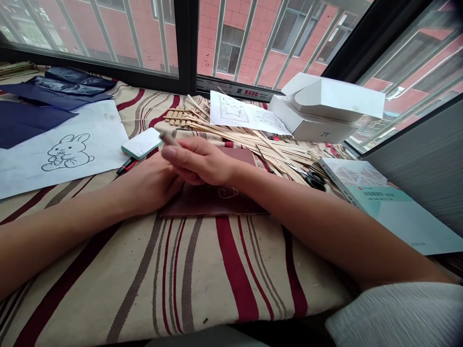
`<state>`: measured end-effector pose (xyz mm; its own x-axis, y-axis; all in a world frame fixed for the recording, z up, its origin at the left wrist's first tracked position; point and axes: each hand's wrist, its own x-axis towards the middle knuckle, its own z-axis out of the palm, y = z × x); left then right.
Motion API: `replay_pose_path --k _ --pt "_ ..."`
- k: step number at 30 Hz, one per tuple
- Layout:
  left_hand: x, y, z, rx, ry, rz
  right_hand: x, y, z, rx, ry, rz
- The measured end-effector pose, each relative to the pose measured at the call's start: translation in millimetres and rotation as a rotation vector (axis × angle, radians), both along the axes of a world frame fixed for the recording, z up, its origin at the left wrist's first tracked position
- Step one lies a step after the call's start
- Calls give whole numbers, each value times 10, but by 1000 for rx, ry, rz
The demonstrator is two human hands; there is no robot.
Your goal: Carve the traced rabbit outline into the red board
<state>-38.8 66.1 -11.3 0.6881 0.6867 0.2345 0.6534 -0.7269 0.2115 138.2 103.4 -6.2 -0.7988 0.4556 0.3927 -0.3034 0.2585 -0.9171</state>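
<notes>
Head view: striped cloth tabletop [202,289].
Left hand [152,185]: loosely open, resting palm-down at left edge of dark red flat rectangular board [217,202]; fingertips partly hidden, nothing seen in it.
Slim grey-brown stick [168,138]: blurred; probably light, stiff, easily snapped; best pinched mid-shaft; long axis slanting up-left, free tip at upper left.
Right hand [198,161]: fingers closed round stick's lower part, just above board.

"ZTE" on white box [318,129] side; book [365,188] cover print illegible.

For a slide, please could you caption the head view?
Right hand holds a stick above a maroon board, left hand alongside.
</notes>
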Motion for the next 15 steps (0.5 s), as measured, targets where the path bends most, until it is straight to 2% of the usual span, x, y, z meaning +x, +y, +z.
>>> replay_pose_path --k 2,4,6,8,10,13,15 --pt "30 -16 44 -12 49 33 1 -59 9 30 66 -263" --pt "50 -15 54 -33 74 49 -11 -85 2 51 84 -460" --pt "55 2 33 -32 87 60 -23 -81 -12 25 80 -614" --pt "48 20 2 1 98 71 -20 -65 -19 -40 79 -668" --pt "36 25 -15 29 98 62 3 -49 -14 -90 51 -530" --pt "23 7 1 22 87 32 46 -23 3 -124 15 -145" --pt "19 -8 20 16 67 26 58 1 10 -171 15 7"
